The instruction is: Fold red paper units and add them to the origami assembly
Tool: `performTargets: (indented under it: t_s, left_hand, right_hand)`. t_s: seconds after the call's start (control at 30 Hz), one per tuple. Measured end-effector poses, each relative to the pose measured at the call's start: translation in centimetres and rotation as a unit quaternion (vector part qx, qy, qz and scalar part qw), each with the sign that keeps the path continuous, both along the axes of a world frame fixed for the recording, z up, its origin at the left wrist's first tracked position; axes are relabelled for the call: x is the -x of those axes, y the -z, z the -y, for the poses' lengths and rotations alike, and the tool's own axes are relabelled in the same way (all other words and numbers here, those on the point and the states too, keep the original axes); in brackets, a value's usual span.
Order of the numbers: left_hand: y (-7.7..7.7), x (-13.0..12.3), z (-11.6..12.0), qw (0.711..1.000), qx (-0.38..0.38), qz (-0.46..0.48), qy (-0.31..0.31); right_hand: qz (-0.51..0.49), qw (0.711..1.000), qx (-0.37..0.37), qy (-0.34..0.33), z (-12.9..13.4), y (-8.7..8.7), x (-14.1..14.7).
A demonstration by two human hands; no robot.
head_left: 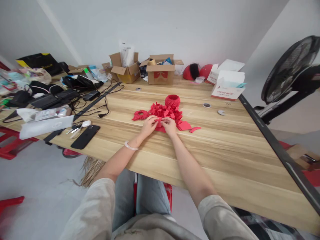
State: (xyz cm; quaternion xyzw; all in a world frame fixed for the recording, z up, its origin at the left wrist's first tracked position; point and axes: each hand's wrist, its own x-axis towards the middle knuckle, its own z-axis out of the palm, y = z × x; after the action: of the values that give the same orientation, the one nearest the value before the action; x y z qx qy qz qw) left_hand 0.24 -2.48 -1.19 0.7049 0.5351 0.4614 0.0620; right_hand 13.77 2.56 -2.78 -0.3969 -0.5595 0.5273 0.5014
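Observation:
Between my two hands is a small piece of red paper [159,122], pinched at its left side by my left hand [149,125] and at its right by my right hand [169,125]. The fingers of both hands are closed on it, close above the table. Just beyond them lies a heap of small folded red paper pieces [160,108]. A round red folded-paper bowl [172,101] stands behind the heap. Left of the heap rests a ring of red folded paper [140,115]. Flat red paper sheets [184,125] and a loose red strip [195,129] lie right of my right hand.
On the left are a black phone [85,137], keys [75,129], a white packet [46,127] and tangled black cables [100,100]. Cardboard boxes [160,75] and a sticky note box [226,87] line the back. A black fan [290,73] stands beyond the table's right edge.

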Motion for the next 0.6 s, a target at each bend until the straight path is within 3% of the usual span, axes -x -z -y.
performTargets:
  t_s: [0.27, 0.6]
  left_hand:
    - [0.20, 0.07, -0.06, 0.999, 0.035, 0.012, -0.024]
    - [0.04, -0.60, -0.80, 0.999, -0.016, -0.037, -0.020]
  right_hand:
    - [-0.061, 0.997, 0.044, 0.007, -0.76, 0.34, -0.31]
    - [-0.093, 0.994, 0.051, -0.022, -0.37, -0.45, -0.95]
